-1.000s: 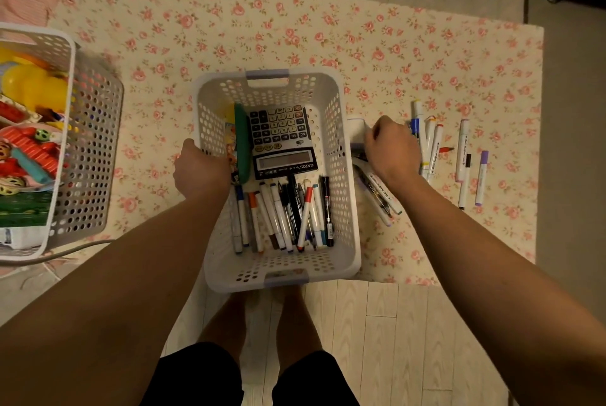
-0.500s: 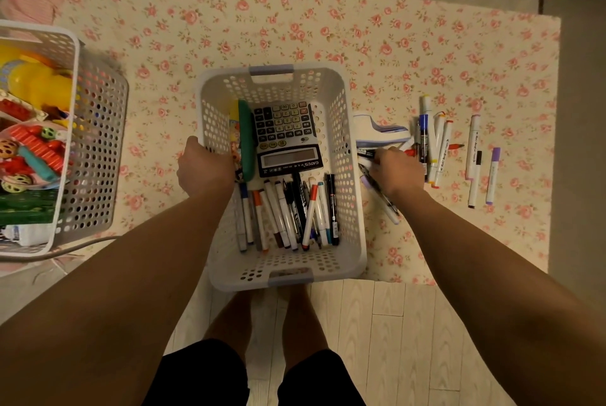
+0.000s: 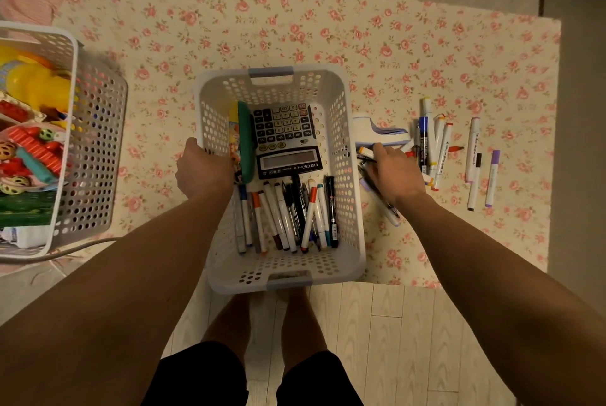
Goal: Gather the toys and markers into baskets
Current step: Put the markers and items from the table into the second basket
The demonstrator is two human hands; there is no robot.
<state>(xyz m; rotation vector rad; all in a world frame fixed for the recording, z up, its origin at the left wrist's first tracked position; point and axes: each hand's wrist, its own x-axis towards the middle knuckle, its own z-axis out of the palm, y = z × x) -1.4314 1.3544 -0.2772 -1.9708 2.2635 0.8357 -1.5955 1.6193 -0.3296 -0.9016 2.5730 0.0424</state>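
A white perforated basket (image 3: 344, 156) sits on the floral mat in the middle, holding a calculator (image 3: 285, 140), a green case and several markers (image 3: 288, 212). My left hand (image 3: 203, 171) grips the basket's left rim. Just right of the basket, my right hand (image 3: 395, 174) lies over a small bunch of markers (image 3: 382, 205), fingers curled round them. More loose markers (image 3: 439, 146) lie in a row further right, with two more (image 3: 482, 163) apart at the far right. A second white basket (image 3: 95, 143) at the left edge is full of colourful toys (image 3: 29, 149).
A white and purple stapler-like object (image 3: 377, 133) lies beside the basket, just beyond my right hand. The floral mat (image 3: 262, 28) ends at wooden floor near my feet. A cable runs under the toy basket. Furniture legs stand at the top right.
My right hand has drawn back from the white and purple object and settled lower on the markers beside the basket. My left hand stays on the rim.
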